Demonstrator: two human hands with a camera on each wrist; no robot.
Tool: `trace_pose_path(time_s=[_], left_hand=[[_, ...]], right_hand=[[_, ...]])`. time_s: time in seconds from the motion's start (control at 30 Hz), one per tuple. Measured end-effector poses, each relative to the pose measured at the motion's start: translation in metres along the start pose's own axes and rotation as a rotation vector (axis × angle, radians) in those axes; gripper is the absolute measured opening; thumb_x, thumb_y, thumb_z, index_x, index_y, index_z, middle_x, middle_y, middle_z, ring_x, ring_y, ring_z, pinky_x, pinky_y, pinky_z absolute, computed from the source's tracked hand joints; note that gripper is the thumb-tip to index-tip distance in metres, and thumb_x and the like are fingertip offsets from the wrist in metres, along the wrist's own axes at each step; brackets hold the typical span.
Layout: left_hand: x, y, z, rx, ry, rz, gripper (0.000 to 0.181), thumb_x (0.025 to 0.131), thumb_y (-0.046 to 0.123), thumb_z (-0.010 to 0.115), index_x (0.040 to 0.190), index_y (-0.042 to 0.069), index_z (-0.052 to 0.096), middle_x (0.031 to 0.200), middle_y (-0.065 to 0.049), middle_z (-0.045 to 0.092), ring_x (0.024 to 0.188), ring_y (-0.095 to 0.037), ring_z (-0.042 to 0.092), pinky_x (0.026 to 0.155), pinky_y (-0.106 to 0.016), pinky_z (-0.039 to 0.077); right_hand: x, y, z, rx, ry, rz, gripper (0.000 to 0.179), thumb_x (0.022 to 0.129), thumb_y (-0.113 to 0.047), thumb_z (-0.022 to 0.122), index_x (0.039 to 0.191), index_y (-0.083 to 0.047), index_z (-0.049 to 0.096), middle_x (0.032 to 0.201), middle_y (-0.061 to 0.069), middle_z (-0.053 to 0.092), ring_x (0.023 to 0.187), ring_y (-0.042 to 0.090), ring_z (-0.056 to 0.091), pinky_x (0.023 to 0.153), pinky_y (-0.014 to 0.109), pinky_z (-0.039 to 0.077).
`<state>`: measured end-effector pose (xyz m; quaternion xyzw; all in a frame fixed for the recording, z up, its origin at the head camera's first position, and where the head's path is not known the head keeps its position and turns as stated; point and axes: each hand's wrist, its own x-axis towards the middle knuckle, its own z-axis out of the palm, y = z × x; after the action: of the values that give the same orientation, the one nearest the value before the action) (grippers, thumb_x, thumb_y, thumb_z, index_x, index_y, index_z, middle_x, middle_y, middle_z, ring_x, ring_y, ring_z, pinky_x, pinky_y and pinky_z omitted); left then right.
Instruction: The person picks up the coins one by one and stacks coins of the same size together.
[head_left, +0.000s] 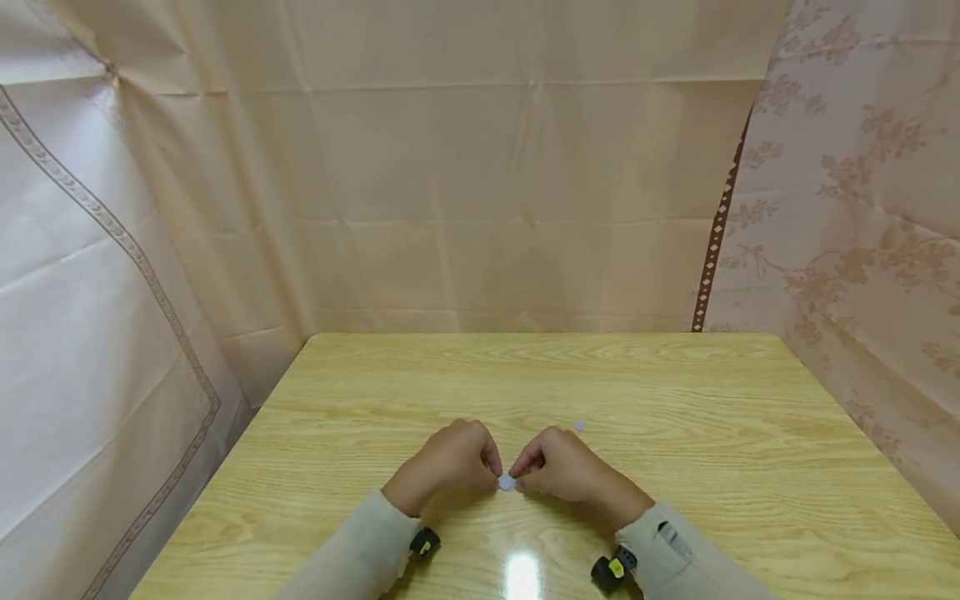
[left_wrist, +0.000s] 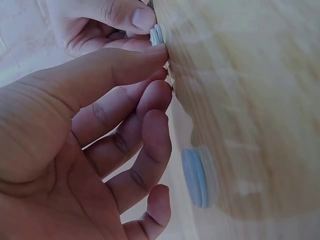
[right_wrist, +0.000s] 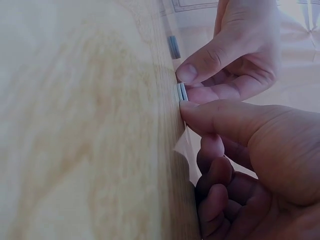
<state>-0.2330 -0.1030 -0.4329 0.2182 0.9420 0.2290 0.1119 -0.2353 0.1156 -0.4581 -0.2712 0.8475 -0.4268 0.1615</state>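
Observation:
A small pale round disc [head_left: 506, 482] stands between my two hands, low at the table surface. Its edge shows thin layers in the right wrist view, disc [right_wrist: 181, 92]. My left hand [head_left: 463, 456] pinches it from the left with thumb and index finger; the other fingers curl loosely. From the right, my right hand [head_left: 558, 467] grips the same disc between thumb and index fingertips. Beyond my right hand lies a second pale disc [head_left: 579, 425]. A bluish disc [left_wrist: 195, 178] lies on the table below the left fingers in the left wrist view.
The wood-grain table [head_left: 360, 392] reaches back to a hanging beige cloth [head_left: 480, 208]. More cloth hangs at the left and right sides. Both sleeved wrists carry a small black device, such as the right wrist device [head_left: 613, 570]. A bright reflection lies on the front of the table.

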Motion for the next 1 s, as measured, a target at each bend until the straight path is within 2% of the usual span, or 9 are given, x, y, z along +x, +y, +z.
trace_pose_path(time_s=[0.3, 0.63, 1.0], left_hand=[[-0.0004, 0.0006, -0.0009, -0.014, -0.003, 0.015, 0.02, 0.076, 0.013, 0.089, 0.068, 0.026, 0.075, 0.068, 0.018, 0.066, 0.066, -0.002, 0.059, 0.06, -0.024, 0.051], [-0.0003, 0.0015, -0.0012, -0.018, -0.015, 0.048, 0.014, 0.077, 0.007, 0.082, 0.073, 0.02, 0.077, 0.068, 0.016, 0.065, 0.063, -0.003, 0.058, 0.06, -0.023, 0.05], [-0.0011, 0.003, -0.0018, -0.043, -0.029, 0.051, 0.018, 0.079, 0.006, 0.083, 0.075, 0.021, 0.075, 0.07, 0.014, 0.065, 0.064, -0.004, 0.057, 0.061, -0.023, 0.049]], right_hand=[[0.0006, -0.0003, 0.0004, -0.012, 0.015, 0.006, 0.005, 0.086, -0.013, 0.084, 0.09, -0.016, 0.083, 0.072, -0.006, 0.071, 0.062, 0.007, 0.053, 0.054, 0.02, 0.042], [0.0007, 0.0016, 0.001, -0.055, 0.019, -0.021, 0.005, 0.086, -0.016, 0.085, 0.089, -0.019, 0.082, 0.071, -0.009, 0.069, 0.061, 0.006, 0.052, 0.053, 0.021, 0.041], [0.0, 0.0015, 0.0025, -0.066, 0.018, -0.074, 0.003, 0.088, -0.02, 0.084, 0.086, -0.02, 0.081, 0.071, -0.009, 0.069, 0.056, 0.002, 0.05, 0.05, 0.019, 0.04]])
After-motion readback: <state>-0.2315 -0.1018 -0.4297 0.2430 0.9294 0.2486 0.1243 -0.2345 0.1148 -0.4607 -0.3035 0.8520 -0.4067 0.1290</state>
